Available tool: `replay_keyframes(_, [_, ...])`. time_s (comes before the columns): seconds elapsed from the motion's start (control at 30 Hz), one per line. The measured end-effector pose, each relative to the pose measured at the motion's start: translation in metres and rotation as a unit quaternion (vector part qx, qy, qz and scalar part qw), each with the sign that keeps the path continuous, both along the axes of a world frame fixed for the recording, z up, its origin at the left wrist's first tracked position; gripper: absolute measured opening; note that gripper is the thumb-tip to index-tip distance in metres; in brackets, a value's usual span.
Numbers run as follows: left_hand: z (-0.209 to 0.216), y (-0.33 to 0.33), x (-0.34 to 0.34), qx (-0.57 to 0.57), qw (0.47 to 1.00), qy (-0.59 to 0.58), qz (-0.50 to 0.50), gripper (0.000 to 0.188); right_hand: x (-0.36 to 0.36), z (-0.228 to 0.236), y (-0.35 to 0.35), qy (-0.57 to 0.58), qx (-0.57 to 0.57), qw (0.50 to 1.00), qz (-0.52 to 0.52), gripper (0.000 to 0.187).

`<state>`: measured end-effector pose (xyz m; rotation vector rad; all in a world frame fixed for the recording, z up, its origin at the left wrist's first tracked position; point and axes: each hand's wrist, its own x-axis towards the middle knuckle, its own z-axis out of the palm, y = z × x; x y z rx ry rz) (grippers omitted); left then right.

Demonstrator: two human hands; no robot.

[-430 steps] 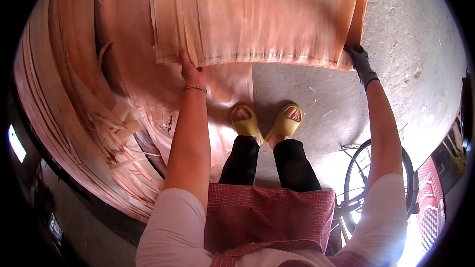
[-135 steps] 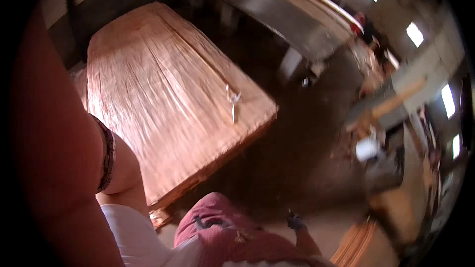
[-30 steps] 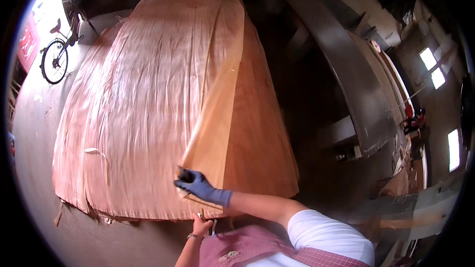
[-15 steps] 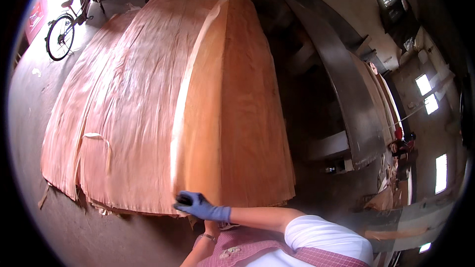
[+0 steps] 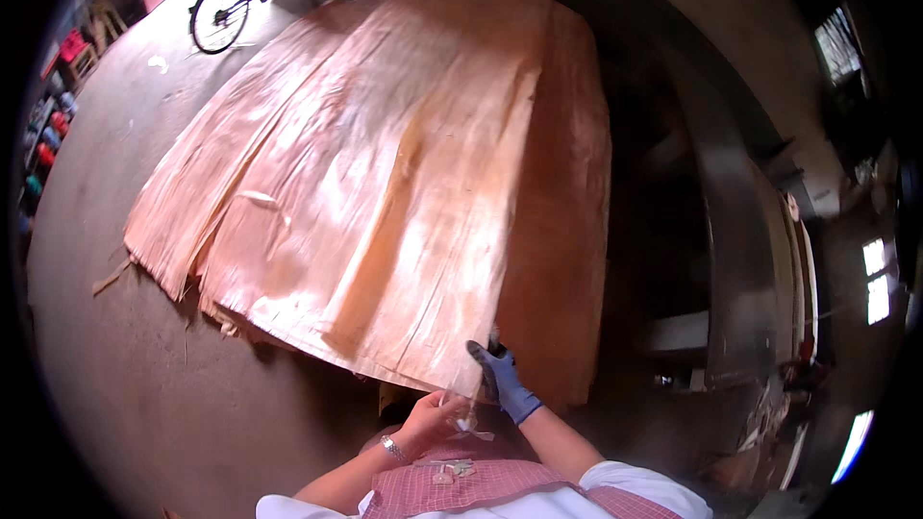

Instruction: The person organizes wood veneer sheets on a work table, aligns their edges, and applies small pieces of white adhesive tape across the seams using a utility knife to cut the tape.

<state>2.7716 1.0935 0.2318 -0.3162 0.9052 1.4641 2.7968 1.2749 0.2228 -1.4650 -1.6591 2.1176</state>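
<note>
A thin wood veneer sheet (image 5: 452, 259), pale and wavy, lies on top of a wide stack of reddish veneer (image 5: 317, 135). My right hand (image 5: 502, 380), in a blue glove with dark fingers, is closed at the sheet's right edge near its front corner. My bare left hand (image 5: 429, 425), with a metal-banded watch (image 5: 392, 448) on the wrist, is closed just below the front edge. Its fingertips are pinched, and what they hold is unclear. A small whitish strip (image 5: 465, 425) hangs between my hands. Darker veneer (image 5: 553, 308) shows right of the sheet's edge.
A bicycle (image 5: 223, 12) stands at the far left by a bright doorway. Long dark panels (image 5: 740, 269) and shadowed framework lie to the right. Loose veneer scraps stick out of the stack's front left edge. Colourful items (image 5: 58, 125) line the far left.
My right hand has moved right with the veneer's edge, spreading the sheet over the orange strip bared before. My left hand has come into fuller sight. The whole view has shifted.
</note>
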Motion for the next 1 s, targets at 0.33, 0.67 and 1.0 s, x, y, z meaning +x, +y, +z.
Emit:
replay_keyframes(0.33, [-0.039,-0.132,-0.049,-0.033,0.987,0.150,-0.050,0.048,0.052,0.000,0.055,0.002,0.083,0.991,-0.103,0.038])
replay_keyframes(0.67, [-0.120,-0.084,-0.179,-0.253,0.927,0.097,0.258,0.054,0.126,0.039,0.129,0.023,0.132,0.984,-0.117,0.039])
replay_keyframes(1.0, [-0.087,-0.031,-0.089,-0.252,0.935,0.208,0.140,0.039,0.280,0.105,0.284,0.058,0.212,0.972,-0.078,0.032])
